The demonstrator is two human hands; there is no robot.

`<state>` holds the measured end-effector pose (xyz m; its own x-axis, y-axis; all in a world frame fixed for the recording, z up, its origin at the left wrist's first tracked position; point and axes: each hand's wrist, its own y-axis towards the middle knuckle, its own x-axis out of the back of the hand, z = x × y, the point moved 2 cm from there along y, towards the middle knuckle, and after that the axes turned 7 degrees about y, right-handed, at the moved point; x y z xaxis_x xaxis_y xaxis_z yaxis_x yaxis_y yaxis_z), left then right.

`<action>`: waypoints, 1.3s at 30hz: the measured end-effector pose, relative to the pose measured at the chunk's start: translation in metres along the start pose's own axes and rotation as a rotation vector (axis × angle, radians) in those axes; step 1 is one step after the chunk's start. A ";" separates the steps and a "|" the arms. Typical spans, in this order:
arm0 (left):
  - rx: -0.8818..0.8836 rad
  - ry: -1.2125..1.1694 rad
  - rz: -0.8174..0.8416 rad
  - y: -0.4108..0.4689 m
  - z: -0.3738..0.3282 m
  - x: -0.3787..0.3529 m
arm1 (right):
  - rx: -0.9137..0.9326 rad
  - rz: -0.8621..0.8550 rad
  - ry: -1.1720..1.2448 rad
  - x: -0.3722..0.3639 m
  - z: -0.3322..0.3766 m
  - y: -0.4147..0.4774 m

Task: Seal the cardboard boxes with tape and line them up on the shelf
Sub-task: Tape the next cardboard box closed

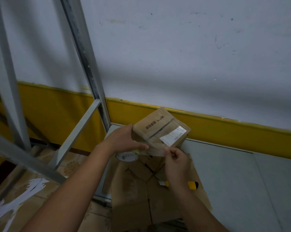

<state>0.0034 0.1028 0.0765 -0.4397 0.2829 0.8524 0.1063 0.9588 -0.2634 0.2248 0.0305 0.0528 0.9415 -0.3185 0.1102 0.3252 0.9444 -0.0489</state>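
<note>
— What's nearest?

— A flattened cardboard (133, 190) sheet on the grey surface (241, 173), with a yellow utility knife (192, 184) on it, partly behind the right wrist.

— And the hands?

— The right hand (176, 162) pinches the right end of a clear tape strip (155, 152) between thumb and fingertips. The left hand (124, 139), a little farther and to the left, is wrapped round the near-left corner of the cardboard box (159, 129). A tape roll (127, 157) sits just below it.

— Where's the box from the tape?

— Directly beyond it. The strip runs left to right along the box's near lower edge, between the two hands. The box is tilted, and its top seam (159, 129) runs from near left to far right, so strip and seam cross. A white label (173, 135) lies right of the seam.

— Which hand leads?

— Probably the right, as it has the free end. I'd guess it presses the tape onto the near face while the left steadies. I can't tell whether the far corner rests on the surface.
</note>
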 end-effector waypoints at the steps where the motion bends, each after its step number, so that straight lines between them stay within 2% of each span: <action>1: 0.000 -0.036 0.022 0.004 -0.001 -0.001 | 0.008 -0.005 -0.015 0.003 -0.001 0.001; 5: 0.019 -0.117 0.061 0.006 -0.006 -0.001 | -0.005 0.039 -0.040 0.005 -0.011 0.007; 10: 0.063 -0.116 -0.018 -0.004 -0.006 0.004 | 0.061 0.035 0.002 0.002 -0.002 0.017; 20: 0.030 -0.202 -0.094 -0.037 -0.023 -0.003 | 0.069 0.203 -0.091 0.013 -0.003 0.049; 26: 0.055 -0.219 -0.072 -0.038 -0.017 -0.003 | 0.058 0.308 -0.117 0.004 0.007 0.071; 29: 0.080 -0.198 -0.025 -0.031 -0.006 -0.007 | -0.015 0.377 -0.170 -0.008 -0.001 0.078; 31: 0.109 -0.210 -0.009 -0.026 0.006 -0.010 | -0.002 0.396 -0.229 -0.018 -0.006 0.078; 39: 0.119 -0.274 -0.104 -0.032 0.022 -0.003 | 0.104 0.351 -0.223 -0.023 -0.002 0.071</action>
<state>-0.0183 0.0709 0.0728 -0.6686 0.1510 0.7282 -0.0495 0.9680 -0.2462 0.2262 0.1047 0.0444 0.9475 0.0381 0.3176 -0.0327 0.9992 -0.0222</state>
